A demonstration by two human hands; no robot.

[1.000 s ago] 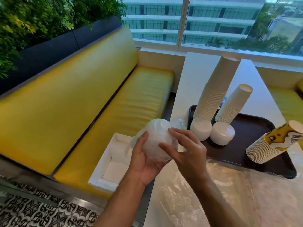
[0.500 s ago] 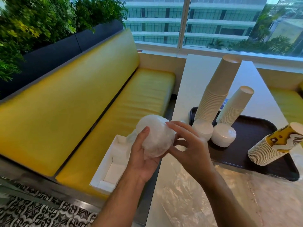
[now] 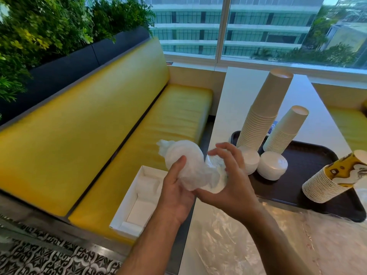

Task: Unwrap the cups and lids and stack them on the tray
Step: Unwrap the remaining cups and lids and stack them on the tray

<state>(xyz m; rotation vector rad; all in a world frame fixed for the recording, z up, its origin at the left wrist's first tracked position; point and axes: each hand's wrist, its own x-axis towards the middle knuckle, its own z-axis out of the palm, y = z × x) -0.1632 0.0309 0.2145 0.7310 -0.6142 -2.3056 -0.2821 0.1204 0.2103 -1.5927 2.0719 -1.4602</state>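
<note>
Two hands grip crinkled plastic-wrapped round lids [image 3: 184, 161].

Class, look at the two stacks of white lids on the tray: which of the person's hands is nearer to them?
Right. The right hand is just beside the lid stacks, nearly touching; the left hand is farther away, holding the wrapped bundle.

A long yellow padded bench [image 3: 111, 135] runs along a dark planter [image 3: 79, 60] full of green foliage [image 3: 39, 30]. A white table [image 3: 238, 92] meets a wide window [image 3: 258, 26], through which daylight and a glass office building [image 3: 188, 22] show. Black-and-white patterned floor tiles [image 3: 39, 259] lie below.
</note>
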